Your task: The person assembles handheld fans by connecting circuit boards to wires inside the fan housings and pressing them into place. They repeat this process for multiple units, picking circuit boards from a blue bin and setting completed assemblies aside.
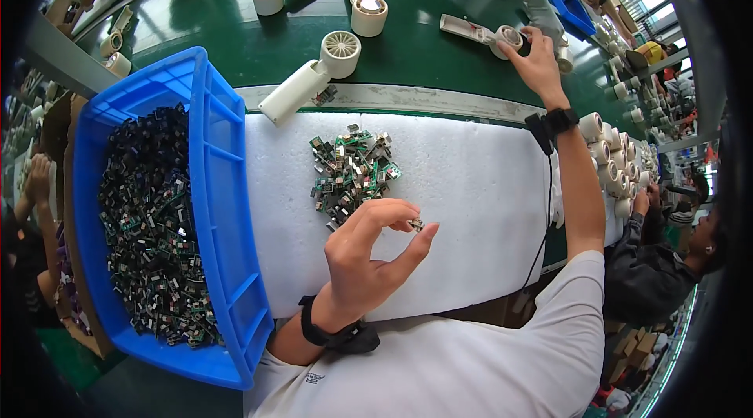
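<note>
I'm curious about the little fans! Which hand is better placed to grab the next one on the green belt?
Probably the right hand: it is already on the white fan on the green belt, while the left hand pinches a small part.

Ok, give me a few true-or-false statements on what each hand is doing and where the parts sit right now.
1. The left hand pinches a small component between its fingertips. True.
2. The right hand rests on the white foam pad. False: it reaches out to a white fan unit on the green belt.
3. The blue bin is on the person's left. True.
4. The loose pile of circuit boards lies inside the bin. False: it lies on the foam pad.
</note>
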{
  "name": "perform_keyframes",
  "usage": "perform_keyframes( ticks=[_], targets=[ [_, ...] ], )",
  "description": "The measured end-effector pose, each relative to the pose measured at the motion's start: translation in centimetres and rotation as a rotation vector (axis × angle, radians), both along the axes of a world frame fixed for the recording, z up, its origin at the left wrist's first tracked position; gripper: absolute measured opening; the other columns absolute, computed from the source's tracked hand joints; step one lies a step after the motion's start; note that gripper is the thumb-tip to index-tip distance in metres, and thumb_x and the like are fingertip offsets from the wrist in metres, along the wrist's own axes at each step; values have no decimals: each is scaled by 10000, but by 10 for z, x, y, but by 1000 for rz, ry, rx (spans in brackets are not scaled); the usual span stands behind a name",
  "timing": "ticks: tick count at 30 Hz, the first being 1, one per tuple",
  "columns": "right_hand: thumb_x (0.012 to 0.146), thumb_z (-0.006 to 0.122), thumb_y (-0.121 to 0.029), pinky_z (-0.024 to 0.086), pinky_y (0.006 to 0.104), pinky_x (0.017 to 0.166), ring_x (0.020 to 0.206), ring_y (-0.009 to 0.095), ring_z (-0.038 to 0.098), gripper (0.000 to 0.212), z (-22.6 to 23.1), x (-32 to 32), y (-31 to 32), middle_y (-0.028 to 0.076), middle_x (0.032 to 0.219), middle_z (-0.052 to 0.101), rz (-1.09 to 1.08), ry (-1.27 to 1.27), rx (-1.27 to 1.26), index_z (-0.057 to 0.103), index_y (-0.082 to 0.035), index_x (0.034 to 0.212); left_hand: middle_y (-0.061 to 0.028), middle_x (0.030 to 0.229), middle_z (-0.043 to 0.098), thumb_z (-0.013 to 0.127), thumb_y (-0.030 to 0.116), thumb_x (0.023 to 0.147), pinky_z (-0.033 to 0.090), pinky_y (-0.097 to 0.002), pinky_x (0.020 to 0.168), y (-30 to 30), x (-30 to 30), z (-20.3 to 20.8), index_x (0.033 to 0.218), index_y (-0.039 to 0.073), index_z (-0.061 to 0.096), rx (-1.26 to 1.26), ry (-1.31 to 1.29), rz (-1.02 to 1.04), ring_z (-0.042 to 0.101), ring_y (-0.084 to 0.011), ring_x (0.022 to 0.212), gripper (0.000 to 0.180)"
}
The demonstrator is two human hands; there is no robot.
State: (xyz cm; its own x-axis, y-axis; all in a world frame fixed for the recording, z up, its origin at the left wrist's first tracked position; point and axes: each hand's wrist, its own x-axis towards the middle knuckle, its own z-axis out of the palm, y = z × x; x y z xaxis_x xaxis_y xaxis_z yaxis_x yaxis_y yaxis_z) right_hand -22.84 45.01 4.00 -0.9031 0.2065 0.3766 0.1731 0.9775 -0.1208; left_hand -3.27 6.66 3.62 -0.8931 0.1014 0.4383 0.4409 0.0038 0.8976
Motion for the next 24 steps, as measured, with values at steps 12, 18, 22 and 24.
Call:
perform_keyframes(
  ticks=[12, 18, 22, 24],
  targets=[
    [928, 771, -266, 585, 260, 786, 931, 98, 671, 575, 49, 30, -61, 71, 1238, 643, 598, -438, -744, 536, -101, 1426, -111, 1020, 678, 822, 79, 864, 527, -251, 712, -6, -3, -6, 1025, 0, 693, 63, -94, 20, 662, -135, 835, 221],
    [767, 851, -57, 562, 282, 689, 909, 128, 673, 656, 87, 110, -129, 52, 1194, 643, 912, -562, -338, 611, -158, 1369, -155, 1188, 623, 761, 39, 906, 546, -261, 799, -11, -5, -6, 1100, -22, 687, 84, -32, 8, 659, -164, 929, 217],
    [736, 849, -43, 539, 325, 603, 785, 189, 679, 645, 103, 159, -150, 57, 1107, 675, 790, -393, -180, 646, -191, 1330, -166, 1212, 618, 740, 18, 913, 553, -270, 818, -7, -2, -4, 1109, -33, 681, 128, -111, -53, 660, -171, 942, 212],
    [737, 846, -51, 531, 338, 584, 745, 207, 678, 633, 101, 174, -155, 58, 1066, 688, 697, -396, -205, 652, -199, 1321, -167, 1216, 619, 735, 13, 913, 555, -272, 821, -5, -1, -3, 1109, -36, 679, 148, -150, -83, 661, -170, 943, 210]
  ],
)
